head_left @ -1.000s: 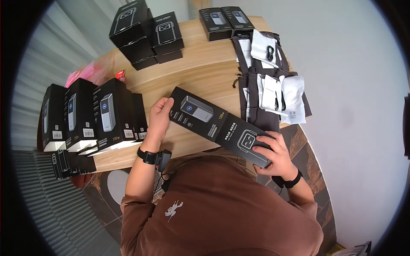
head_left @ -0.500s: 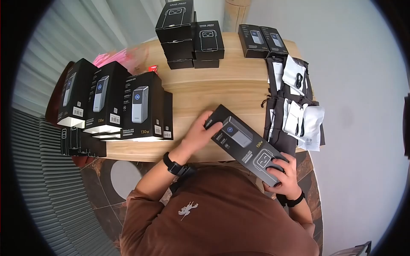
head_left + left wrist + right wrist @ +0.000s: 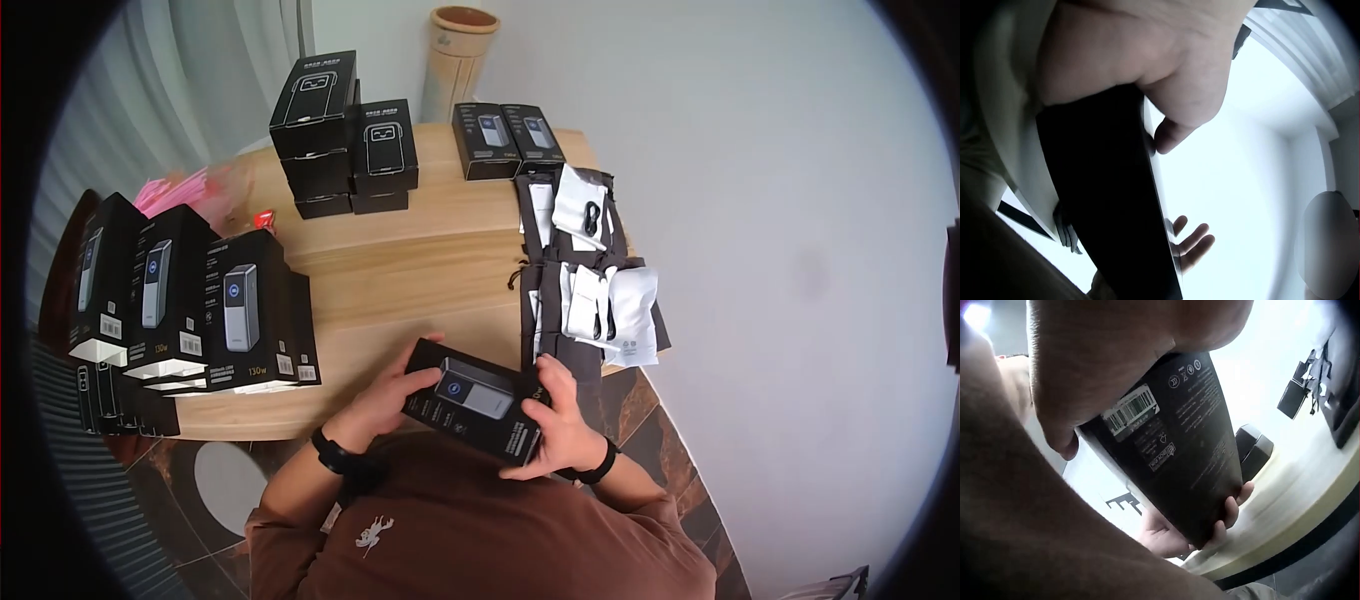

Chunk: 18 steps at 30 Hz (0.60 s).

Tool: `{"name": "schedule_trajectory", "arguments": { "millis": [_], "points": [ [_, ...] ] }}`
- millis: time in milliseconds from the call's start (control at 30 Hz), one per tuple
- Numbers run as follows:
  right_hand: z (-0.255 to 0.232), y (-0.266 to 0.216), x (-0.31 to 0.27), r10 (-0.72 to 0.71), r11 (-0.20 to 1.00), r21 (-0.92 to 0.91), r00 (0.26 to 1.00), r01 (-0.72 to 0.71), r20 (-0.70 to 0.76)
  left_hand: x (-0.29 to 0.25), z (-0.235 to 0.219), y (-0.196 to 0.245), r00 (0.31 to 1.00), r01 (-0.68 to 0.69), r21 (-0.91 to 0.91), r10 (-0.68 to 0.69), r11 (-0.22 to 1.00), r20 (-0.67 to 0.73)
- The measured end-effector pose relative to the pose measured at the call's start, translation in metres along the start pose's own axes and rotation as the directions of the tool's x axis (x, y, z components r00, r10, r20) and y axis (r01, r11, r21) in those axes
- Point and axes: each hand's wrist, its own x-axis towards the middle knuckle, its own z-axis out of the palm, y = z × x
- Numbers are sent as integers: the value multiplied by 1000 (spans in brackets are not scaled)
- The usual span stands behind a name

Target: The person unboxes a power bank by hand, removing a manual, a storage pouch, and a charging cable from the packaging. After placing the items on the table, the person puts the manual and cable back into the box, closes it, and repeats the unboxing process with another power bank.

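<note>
Both hands hold one black power-bank box (image 3: 475, 400) just off the near edge of the wooden table (image 3: 440, 250), close to the brown-shirted chest. My left hand (image 3: 392, 392) grips its left end, fingers curled over the top edge. My right hand (image 3: 556, 425) grips the right end from the side. In the right wrist view the box's underside (image 3: 1172, 437) shows a barcode and small print, and the left hand's fingers (image 3: 1225, 515) wrap its far end. In the left wrist view the box (image 3: 1110, 206) is a dark slab under the palm.
A row of upright black boxes (image 3: 190, 290) stands at the table's left edge. Two stacks of black boxes (image 3: 340, 135) and two flat ones (image 3: 505, 135) sit at the back. Dark pouches with white cable packets (image 3: 590, 290) lie on the right. A wooden vase (image 3: 455, 55) stands behind.
The box, spread out long across the table edge earlier, now appears shorter and sits closer to the body. My right hand moved from its far right end toward the left hand.
</note>
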Motion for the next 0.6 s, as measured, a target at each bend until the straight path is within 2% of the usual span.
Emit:
{"name": "schedule_trajectory", "arguments": {
  "millis": [133, 267, 367, 467, 500, 567, 600],
  "points": [
    [2, -4, 22, 57, 998, -3, 991, -57, 124, -7, -16, 6, 1000, -16, -34, 16, 999, 9],
    [-20, -12, 62, 211, 977, -68, 882, -201, 420, -9, -28, 6, 999, -53, -18, 53, 998, 1],
    [-40, -12, 91, 303, 951, -104, 804, -292, 511, -12, -30, 1, 995, -100, -11, 100, 995, 6],
    [-54, 9, 108, 300, 948, -66, 808, -311, 507, -15, -43, -6, 975, -197, -141, 209, 970, 76],
    [-62, 10, 119, 354, 920, -71, 737, -387, 576, -15, -48, -6, 967, -217, -145, 232, 965, 102],
    [-67, 19, 133, 307, 933, -51, 715, -357, 628, -16, -56, -6, 949, -253, -161, 277, 954, 151],
    [-71, 24, 140, 283, 939, -40, 703, -342, 653, -16, -56, -5, 949, -245, -114, 262, 963, 177]
  ]
}}
